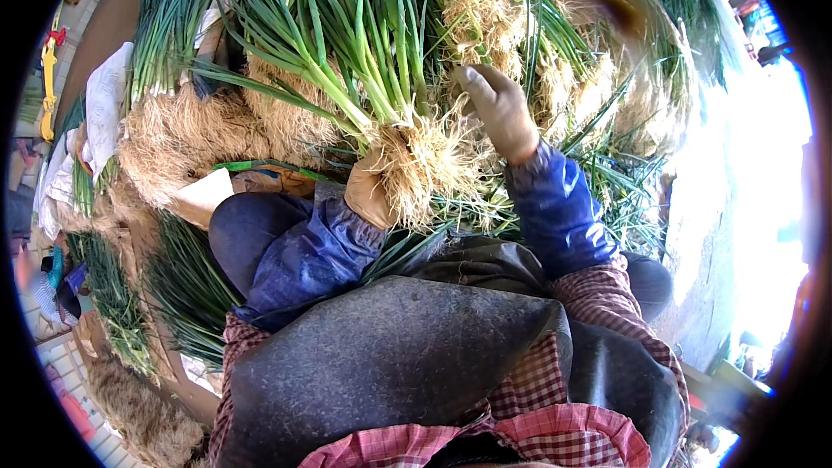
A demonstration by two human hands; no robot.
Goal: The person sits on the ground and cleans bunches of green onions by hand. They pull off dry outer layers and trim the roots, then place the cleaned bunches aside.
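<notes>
My left hand (369, 194), in a tan glove, grips a bunch of green onions (370, 81) low down beside its roots. The pale, stringy roots (426, 166) face me, and the green leaves spread away toward the top of the view. Just right of these roots is my right hand (499, 110), also gloved, with its fingers curled. Whether it pinches a strand cannot be told, as the fingertips are partly hidden. Beyond it lies another clump of onions with tangled roots (487, 19).
Large root-ended bundles (188, 130) are stacked at the left, near a white sack (107, 107). Loose green leaves (624, 192) litter the right side. A dark apron (390, 351) covers my lap. More leaves (188, 286) lie by my left knee. Strong light washes out the far right.
</notes>
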